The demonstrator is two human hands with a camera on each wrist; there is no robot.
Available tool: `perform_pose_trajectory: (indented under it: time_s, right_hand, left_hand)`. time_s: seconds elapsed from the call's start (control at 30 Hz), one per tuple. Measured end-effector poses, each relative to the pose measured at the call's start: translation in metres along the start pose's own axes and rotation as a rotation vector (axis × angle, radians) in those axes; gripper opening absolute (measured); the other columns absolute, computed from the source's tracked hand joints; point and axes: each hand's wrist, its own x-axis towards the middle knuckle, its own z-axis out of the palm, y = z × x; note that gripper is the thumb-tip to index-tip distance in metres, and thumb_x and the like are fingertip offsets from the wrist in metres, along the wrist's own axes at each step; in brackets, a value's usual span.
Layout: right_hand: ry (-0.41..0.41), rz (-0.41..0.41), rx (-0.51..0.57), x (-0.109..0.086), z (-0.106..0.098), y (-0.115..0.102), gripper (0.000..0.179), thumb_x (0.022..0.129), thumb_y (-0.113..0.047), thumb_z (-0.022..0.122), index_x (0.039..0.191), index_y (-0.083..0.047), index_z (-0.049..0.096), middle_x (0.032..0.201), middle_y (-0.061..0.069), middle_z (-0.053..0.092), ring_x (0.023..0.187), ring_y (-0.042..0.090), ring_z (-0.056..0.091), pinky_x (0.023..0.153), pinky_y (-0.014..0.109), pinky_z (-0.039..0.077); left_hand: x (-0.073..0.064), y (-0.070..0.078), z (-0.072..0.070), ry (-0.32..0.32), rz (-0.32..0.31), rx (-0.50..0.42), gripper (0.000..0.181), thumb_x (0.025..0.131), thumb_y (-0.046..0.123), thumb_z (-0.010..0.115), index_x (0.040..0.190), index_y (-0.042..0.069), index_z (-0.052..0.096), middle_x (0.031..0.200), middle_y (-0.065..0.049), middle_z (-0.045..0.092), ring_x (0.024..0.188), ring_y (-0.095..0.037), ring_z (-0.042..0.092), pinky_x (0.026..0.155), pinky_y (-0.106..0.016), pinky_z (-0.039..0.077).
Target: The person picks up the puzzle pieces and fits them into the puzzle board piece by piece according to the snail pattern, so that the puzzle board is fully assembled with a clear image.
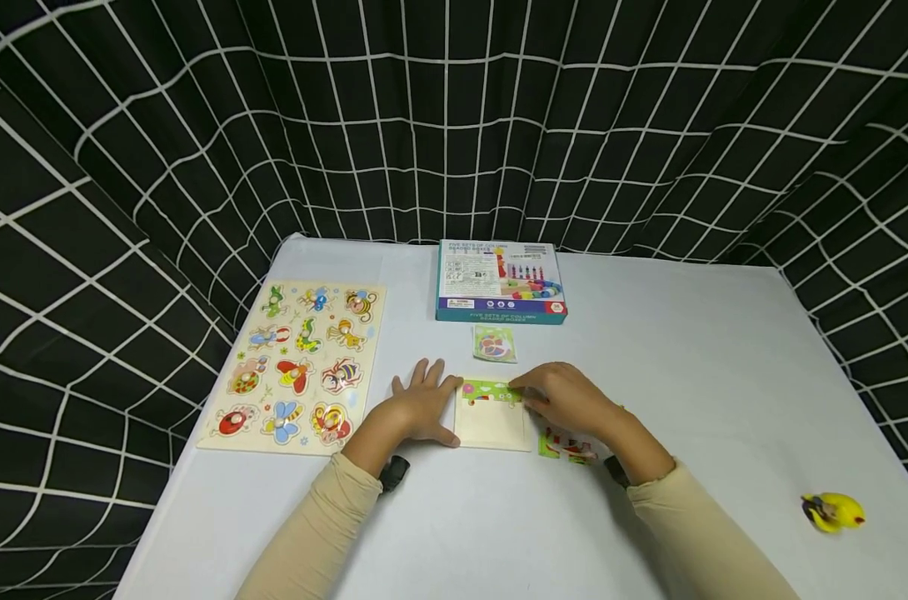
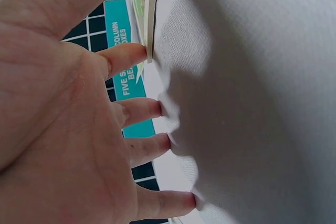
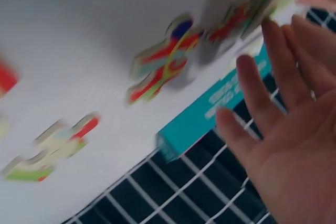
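Observation:
A small wooden jigsaw tray (image 1: 491, 429) lies on the white table, with green-topped puzzle pieces (image 1: 491, 390) along its far edge. My left hand (image 1: 420, 410) is spread beside it, thumb and index finger touching the tray's left edge; the left wrist view shows the fingers (image 2: 144, 109) apart. At the tray's far right corner, my right hand (image 1: 570, 400) touches the pieces with its index fingertip; the thumb is hidden from above. Loose puzzle pieces (image 1: 566, 447) lie partly under this hand, and the blurred right wrist view shows red and blue pieces (image 3: 165, 61) on the cloth.
A small picture card (image 1: 495, 343) lies beyond the tray, in front of a teal-edged bead box (image 1: 501, 283). To the left is a large insect peg puzzle (image 1: 292, 367). A yellow toy duck (image 1: 833, 511) sits at far right. Black grid curtains (image 1: 454, 125) surround the table.

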Motion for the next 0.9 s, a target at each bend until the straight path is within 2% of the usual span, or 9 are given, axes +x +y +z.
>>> perform_pose_trajectory:
  time_s: [0.1,0.4,0.9]
  right_hand:
    - [0.000,0.029,0.050,-0.007,-0.004,0.006,0.029,0.086,-0.011,0.072,0.115,-0.006,0.071,0.117,0.006,0.070,0.115,0.027,0.061,0.099,0.048,0.046]
    - [0.062,0.063,-0.033,-0.029,-0.003,0.019,0.026,0.077,-0.013,0.081,0.101,-0.008,0.075,0.101,0.003,0.073,0.099,0.024,0.063,0.090,0.046,0.050]
    - [0.079,0.068,-0.095,-0.029,0.008,0.022,0.021,0.076,-0.015,0.082,0.096,-0.010,0.077,0.100,0.002,0.072,0.098,0.025,0.063,0.092,0.048,0.049]
  left_hand:
    - [-0.001,-0.001,0.001,-0.001,-0.001,-0.002,0.096,0.070,0.046,0.084,0.149,0.019,0.036,0.161,-0.017,0.013,0.148,-0.041,0.003,0.107,-0.074,0.015]
    - [0.000,-0.001,0.001,0.002,0.008,-0.021,0.096,0.071,0.045,0.084,0.149,0.019,0.035,0.162,-0.017,0.012,0.148,-0.041,0.001,0.108,-0.074,0.013]
    - [-0.002,-0.002,0.000,0.010,0.012,-0.018,0.095,0.071,0.045,0.083,0.149,0.019,0.036,0.162,-0.016,0.012,0.149,-0.040,0.003,0.108,-0.073,0.014]
